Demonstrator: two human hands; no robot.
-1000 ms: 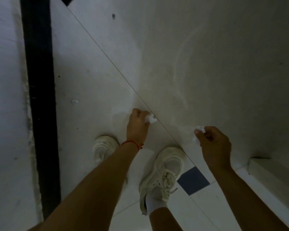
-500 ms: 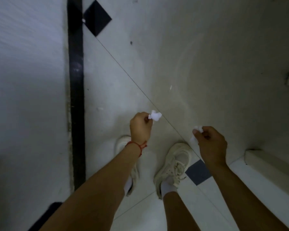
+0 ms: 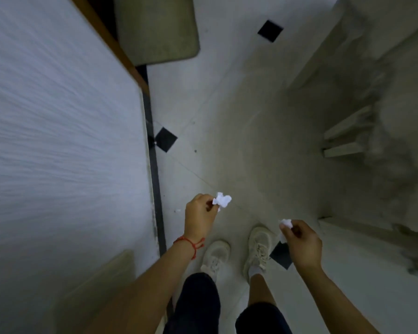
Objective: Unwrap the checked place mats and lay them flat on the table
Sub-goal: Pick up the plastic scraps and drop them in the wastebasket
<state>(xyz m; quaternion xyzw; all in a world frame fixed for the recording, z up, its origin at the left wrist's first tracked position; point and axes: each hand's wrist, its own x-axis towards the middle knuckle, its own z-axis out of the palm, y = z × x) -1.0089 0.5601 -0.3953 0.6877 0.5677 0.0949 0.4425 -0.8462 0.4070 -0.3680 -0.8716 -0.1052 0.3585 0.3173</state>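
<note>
The person stands on a pale tiled floor (image 3: 227, 92), looking straight down, both arms stretched out in front at about waist height. Two hands are in view. The left hand (image 3: 198, 219) is curled, thumb and fingers pinched on one crumpled white scrap (image 3: 222, 200) that pokes out above the knuckles; a single red string bracelet (image 3: 190, 244) circles that wrist. The right hand (image 3: 302, 242) is likewise closed, gripping a second, smaller white scrap (image 3: 286, 223) between thumb and fingertips. So two scraps, one per hand, held apart from each other over the floor; whether they are paper or plastic I cannot tell.

Below the hands are two cream sneakers: the left shoe (image 3: 215, 257) and the right shoe (image 3: 258, 247) side by side, the right set a little further forward. Dark shorts cover both thighs at the bottom edge.

Three small black diamond tiles are set into the floor: one (image 3: 270, 30) far ahead, one (image 3: 165, 139) near the table's edge, and one (image 3: 281, 256) partly hidden under the right hand.

To the left runs one table with a pale, blurred top (image 3: 58, 128), edged by a dark strip. At its far end stands one chair with a greyish seat (image 3: 155, 30). No checked place mat shows anywhere here; the tabletop as seen bears none.
</note>
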